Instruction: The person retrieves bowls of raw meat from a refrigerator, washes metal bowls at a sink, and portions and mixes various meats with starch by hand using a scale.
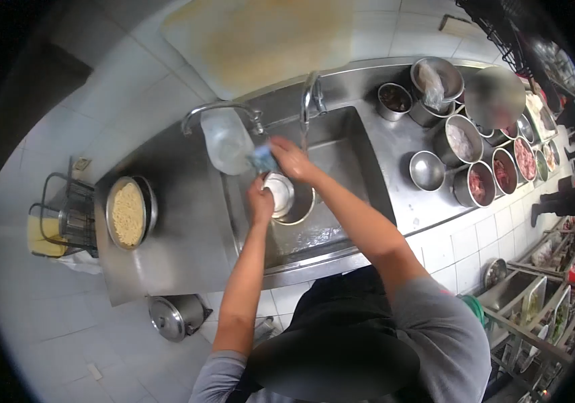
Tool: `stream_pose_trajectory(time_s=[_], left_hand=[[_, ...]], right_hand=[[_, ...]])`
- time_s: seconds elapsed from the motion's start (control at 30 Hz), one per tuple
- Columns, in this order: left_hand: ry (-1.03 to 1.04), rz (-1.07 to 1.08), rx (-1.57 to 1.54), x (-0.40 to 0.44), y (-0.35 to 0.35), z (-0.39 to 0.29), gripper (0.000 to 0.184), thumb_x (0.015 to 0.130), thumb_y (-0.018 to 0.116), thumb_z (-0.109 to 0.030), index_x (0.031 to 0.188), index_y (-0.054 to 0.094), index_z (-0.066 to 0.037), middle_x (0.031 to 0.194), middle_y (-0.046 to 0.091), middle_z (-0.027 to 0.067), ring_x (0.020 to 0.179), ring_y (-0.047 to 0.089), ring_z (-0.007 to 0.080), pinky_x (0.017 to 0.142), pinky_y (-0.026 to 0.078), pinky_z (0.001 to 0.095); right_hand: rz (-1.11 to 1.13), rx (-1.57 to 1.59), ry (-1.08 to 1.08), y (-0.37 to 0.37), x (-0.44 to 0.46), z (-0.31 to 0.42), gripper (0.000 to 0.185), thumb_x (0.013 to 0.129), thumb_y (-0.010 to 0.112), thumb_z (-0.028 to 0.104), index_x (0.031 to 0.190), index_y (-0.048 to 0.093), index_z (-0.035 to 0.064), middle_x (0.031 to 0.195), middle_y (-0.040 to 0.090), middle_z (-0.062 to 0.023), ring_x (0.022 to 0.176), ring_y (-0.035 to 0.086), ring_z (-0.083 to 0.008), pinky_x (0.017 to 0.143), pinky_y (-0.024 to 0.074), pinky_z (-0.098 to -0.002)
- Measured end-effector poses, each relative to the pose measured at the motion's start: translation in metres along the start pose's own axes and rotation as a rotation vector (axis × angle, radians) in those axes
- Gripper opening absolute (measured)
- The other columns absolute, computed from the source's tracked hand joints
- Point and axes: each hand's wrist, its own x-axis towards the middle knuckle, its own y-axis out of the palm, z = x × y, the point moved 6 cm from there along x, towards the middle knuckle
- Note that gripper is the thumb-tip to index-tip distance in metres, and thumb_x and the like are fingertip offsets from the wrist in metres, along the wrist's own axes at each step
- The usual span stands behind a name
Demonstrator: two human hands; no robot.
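Over the sink (pixel 338 154), my left hand (pixel 259 200) grips the edge of a small, whitish round bowl (pixel 279 193). My right hand (pixel 291 160) is closed on a crumpled blue cloth (pixel 262 158), which is smeared by motion, just above that bowl. Below both hands a round metal pot (pixel 301 209) stands in the sink, partly covered by the bowl. Beside the cloth, a translucent white plastic container (pixel 226 142) lies tilted at the sink's left rim. Two curved taps, a left one (pixel 220 105) and a right one (pixel 307 94), rise behind the sink.
Left on the steel counter stands a metal bowl of pale yellowish pieces (pixel 127 215). At right are an upturned-looking steel bowl (pixel 426 170) and several metal pots, some holding raw meat (pixel 478 185). A lidded pot (pixel 170 318) is on the floor. People stand far right.
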Motion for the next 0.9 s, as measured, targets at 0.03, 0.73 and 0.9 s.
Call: stream_pose_trajectory(time_s=[0.03,0.73,0.9], left_hand=[[-0.162,0.042,0.101,0.004,0.0,-0.001,0.048,0.065,0.04,0.008,0.107,0.061,0.0,0.104,0.062,0.0204,0.102,0.057,0.0339,0.09,0.042,0.0369],[0.357,0.306,0.407,0.05,0.094,-0.09,0.043,0.068,0.042,0.006,0.104,0.061,-0.006,0.11,0.062,0.011,0.106,0.056,0.0299,0.096,0.039,0.0409],[0.156,0.443,0.378,0.068,0.1,-0.073,0.039,0.07,0.043,0.005,0.103,0.062,-0.005,0.103,0.064,0.0148,0.097,0.059,0.0348,0.087,0.045,0.0417]], right_hand=[[-0.027,-0.009,-0.014,-0.016,-0.031,-0.01,0.032,0.087,0.043,0.021,0.104,0.058,-0.0012,0.091,0.062,-0.0141,0.089,0.059,-0.0223,0.08,0.0451,-0.0353],[0.165,-0.726,-0.313,-0.011,-0.118,-0.104,0.045,0.072,0.061,0.005,0.116,0.054,0.0026,0.105,0.059,-0.0203,0.094,0.057,-0.037,0.079,0.0464,-0.0424],[0.152,-0.438,-0.251,0.006,-0.124,-0.098,0.054,0.071,0.055,0.001,0.123,0.05,0.0095,0.116,0.056,-0.0166,0.102,0.056,-0.0344,0.086,0.0471,-0.041]])
